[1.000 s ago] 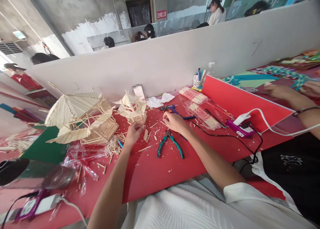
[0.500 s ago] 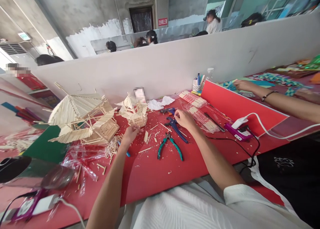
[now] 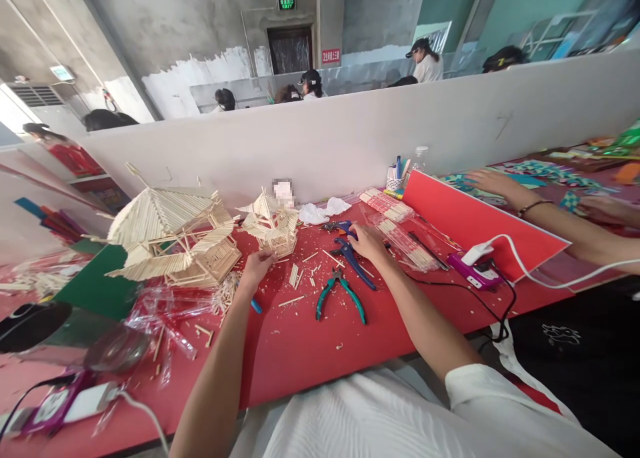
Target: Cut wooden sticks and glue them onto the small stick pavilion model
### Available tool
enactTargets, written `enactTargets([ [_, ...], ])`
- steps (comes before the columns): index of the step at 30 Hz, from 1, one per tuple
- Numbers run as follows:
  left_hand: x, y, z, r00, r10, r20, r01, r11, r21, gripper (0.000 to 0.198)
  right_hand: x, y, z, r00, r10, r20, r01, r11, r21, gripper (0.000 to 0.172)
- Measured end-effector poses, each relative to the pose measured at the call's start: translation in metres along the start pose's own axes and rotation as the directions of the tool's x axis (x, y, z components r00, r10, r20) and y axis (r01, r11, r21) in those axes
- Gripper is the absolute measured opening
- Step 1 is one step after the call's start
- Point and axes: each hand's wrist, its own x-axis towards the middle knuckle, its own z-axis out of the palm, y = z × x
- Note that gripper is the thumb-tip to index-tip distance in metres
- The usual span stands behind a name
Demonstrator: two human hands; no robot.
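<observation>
My left hand (image 3: 259, 266) is closed in a pinch at the front of a small pavilion model (image 3: 273, 226) made of thin wooden sticks. Whatever lies between those fingertips is too small to make out. My right hand (image 3: 369, 241) is curled over a blue tool (image 3: 344, 227) that looks like a glue gun, its grip partly hidden under the fingers. Just below lies a blue cutter (image 3: 356, 265). Green-handled pliers (image 3: 341, 297) rest with their handles spread toward me. Cut stick pieces (image 3: 295, 276) are scattered between my hands.
A larger stick pavilion (image 3: 173, 238) stands left, beside crumpled clear wrappers (image 3: 165, 315). Packs of sticks (image 3: 407, 241) lie right, before a red board (image 3: 480, 221). A purple power strip (image 3: 475, 271) trails cords. Another person's arm (image 3: 545, 208) reaches in beyond the board.
My right hand has turned slightly and its fingers now lie over the blue tool. The left hand stays by the small model. The whole view has shifted a little.
</observation>
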Motion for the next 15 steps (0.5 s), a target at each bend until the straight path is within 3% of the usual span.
enactTargets([
  [5, 0.0, 0.001, 0.002, 1.0, -0.002, -0.004, 0.002, 1.0, -0.016, 0.049, 0.015, 0.001, 0.006, 0.997, 0.074, 0.028, -0.074, 0.997, 0.0, 0.033],
  [11, -0.001, 0.003, 0.0, 0.999, 0.034, -0.003, -0.034, 0.999, -0.007, 0.043, 0.04, 0.006, 0.006, 0.984, 0.102, 0.148, -0.105, 0.994, 0.01, 0.035],
  [15, 0.0, 0.002, 0.0, 0.999, 0.052, 0.0, -0.052, 0.999, 0.009, 0.04, 0.041, 0.012, 0.006, 0.986, 0.108, 0.128, -0.114, 0.993, 0.041, 0.031],
])
